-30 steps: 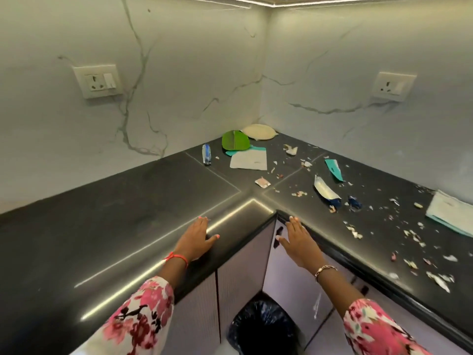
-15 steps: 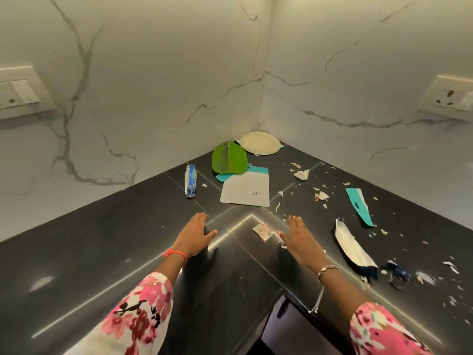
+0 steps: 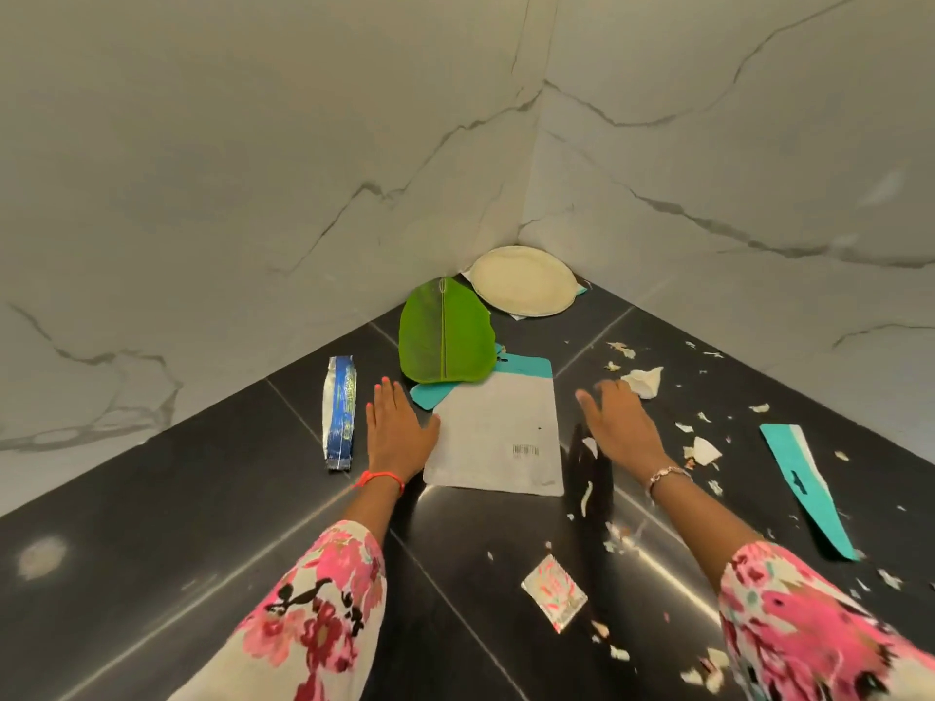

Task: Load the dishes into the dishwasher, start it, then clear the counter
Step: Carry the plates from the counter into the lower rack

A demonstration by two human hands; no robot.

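step: clearing the counter (image 3: 152,523), i judge. no dishwasher shows in my view, only litter in the corner.
left hand (image 3: 399,432): flat, fingers straight, holding nothing. it sits between the wrapper (image 3: 340,413) and the pouch (image 3: 498,437), with the thumb at the pouch's left edge.
right hand (image 3: 620,427): blurred. fingers look spread and empty, over the counter just right of the pouch and near a paper wad (image 3: 645,381).
pouch: pale, lying flat with the barcode up, between my two hands. its far teal end is partly under the leaf (image 3: 445,336).
leaf: green and flat, just behind the pouch. the plate (image 3: 523,288) lies behind it, tight in the corner where the walls (image 3: 253,169) meet.
scraps (image 3: 706,450): scattered over the right side. a teal strip (image 3: 804,483) lies well right, and a sachet (image 3: 554,597) sits near the front.
next move: i judge both hands should close in on the pouch from its two sides. lifting a flat sheet off polished stone calls for a fingertip under an edge, or a slide toward me first.
watch: pulling the pouch will likely drag the leaf along. the small scraps need sweeping together, not pinching one by one.
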